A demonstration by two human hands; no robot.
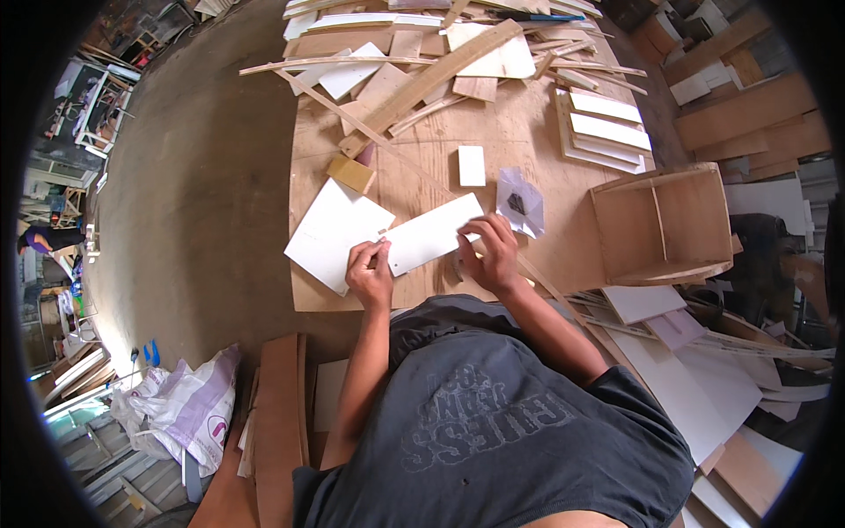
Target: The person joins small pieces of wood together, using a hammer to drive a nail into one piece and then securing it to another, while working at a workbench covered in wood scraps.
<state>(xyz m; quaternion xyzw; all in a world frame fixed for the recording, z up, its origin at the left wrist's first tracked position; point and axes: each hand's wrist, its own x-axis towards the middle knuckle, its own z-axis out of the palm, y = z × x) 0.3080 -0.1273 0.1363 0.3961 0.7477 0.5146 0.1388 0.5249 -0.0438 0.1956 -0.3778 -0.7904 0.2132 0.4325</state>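
A narrow white panel (436,231) with a small dark hole near its left end lies slanted in front of me on the wooden worktable (546,264). My left hand (370,273) is closed in a pinch at that end; what its fingertips hold is too small to make out. Over the panel's lower right edge, my right hand (493,253) has bent fingers, with a gap between thumb and forefinger. Under my left fingertips and to their left is a wider white board (330,231). A small yellowish block (351,174) touches its top corner.
Clear plastic with dark small pieces (517,204) lies right of the panel, near a small white block (471,165). An open wooden box (662,224) stands at the table's right edge, below stacked white boards (607,128). Wood offcuts (431,84) cover the far end.
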